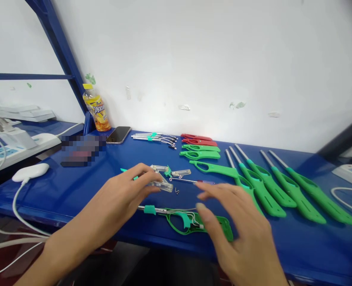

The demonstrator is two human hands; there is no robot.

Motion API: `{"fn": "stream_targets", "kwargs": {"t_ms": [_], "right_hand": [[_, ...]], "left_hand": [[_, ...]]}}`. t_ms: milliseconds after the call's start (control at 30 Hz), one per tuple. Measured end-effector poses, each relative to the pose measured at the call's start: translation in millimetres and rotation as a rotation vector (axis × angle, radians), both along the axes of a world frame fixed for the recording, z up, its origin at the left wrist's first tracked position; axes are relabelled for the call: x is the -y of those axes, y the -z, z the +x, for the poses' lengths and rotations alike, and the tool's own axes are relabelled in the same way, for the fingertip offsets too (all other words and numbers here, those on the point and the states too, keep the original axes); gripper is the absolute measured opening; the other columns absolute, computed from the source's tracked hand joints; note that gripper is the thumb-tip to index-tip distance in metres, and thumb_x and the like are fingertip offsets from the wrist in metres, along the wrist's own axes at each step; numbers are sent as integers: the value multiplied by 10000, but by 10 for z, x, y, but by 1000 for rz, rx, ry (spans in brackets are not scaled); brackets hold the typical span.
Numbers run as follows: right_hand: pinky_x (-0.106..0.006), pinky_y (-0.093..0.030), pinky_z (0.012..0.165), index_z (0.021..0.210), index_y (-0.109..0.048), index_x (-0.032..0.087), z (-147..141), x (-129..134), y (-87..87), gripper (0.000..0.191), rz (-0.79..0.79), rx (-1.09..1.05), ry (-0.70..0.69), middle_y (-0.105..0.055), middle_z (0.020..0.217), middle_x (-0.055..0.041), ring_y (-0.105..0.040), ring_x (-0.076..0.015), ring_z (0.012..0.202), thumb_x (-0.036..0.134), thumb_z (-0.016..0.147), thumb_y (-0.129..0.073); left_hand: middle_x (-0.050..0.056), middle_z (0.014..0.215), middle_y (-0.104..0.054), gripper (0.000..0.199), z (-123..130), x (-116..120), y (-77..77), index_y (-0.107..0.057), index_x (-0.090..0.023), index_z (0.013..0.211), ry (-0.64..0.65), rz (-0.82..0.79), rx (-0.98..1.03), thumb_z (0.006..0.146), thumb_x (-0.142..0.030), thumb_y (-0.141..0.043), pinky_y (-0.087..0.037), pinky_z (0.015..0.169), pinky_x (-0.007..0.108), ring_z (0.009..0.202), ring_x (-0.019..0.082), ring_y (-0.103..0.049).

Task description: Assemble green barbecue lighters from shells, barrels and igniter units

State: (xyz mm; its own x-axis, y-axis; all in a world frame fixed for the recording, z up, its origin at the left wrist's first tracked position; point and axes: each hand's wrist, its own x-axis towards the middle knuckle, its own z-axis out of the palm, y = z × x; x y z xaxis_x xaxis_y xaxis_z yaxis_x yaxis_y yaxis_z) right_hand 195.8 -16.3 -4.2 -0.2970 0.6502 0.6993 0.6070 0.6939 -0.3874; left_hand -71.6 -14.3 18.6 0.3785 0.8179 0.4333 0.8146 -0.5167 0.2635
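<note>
My left hand point(128, 186) pinches a clear plastic fuel tank point(164, 186) between thumb and fingers, just above the table. Below lies an opened green lighter handle half point(226, 227), with a metal tube, wires and a teal trigger piece in it. My right hand point(238, 224) hovers over its right end, fingers apart and nothing in them. Between the hands are a few small screws point(176, 191) and a screwdriver point(205, 182). Behind the left fingers lie more clear tanks point(182, 172) with teal bits.
Finished green lighters point(267, 192) lie in a row at right. Red handle halves point(198, 140), green handle halves point(201, 154) and wired metal tubes point(153, 137) lie at the back. A phone point(118, 135), a drink bottle point(97, 109) and a white cabled device point(29, 172) are at left.
</note>
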Motion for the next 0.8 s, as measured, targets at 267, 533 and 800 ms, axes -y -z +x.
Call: {"fn": "stream_targets", "kwargs": {"t_ms": [267,533,800], "right_hand": [[-433,-509,920,1151,-767,276,-379,-236,-234,168,-131,54,-107,-822,1038,-7,-737,-241,928,233,1048,-642],[-388,-580,814,1102,-799,313,51,-318,-199,166,-10,-83,113,-833,1053,-2,-780,-253,963,360,1021,-661],[-392,-591,823,1112,-790,314,23,-312,-239,169,-27,-82,116,-826,1070,-8,-775,-250,975,345,1028,-647]], "left_hand": [[22,1289,-625,282,23,54,-18,-585,-324,1362,-43,92,41,1087,-272,-544,-551,807,253,928,142,-701],[65,1147,-607,236,-377,-84,62,-757,-294,1055,-260,-174,-203,1019,-361,-534,-515,724,355,941,254,-667],[52,1135,-585,262,-321,-127,113,-729,-274,931,-224,-222,-203,1014,-353,-493,-466,628,299,752,175,-638]]}}
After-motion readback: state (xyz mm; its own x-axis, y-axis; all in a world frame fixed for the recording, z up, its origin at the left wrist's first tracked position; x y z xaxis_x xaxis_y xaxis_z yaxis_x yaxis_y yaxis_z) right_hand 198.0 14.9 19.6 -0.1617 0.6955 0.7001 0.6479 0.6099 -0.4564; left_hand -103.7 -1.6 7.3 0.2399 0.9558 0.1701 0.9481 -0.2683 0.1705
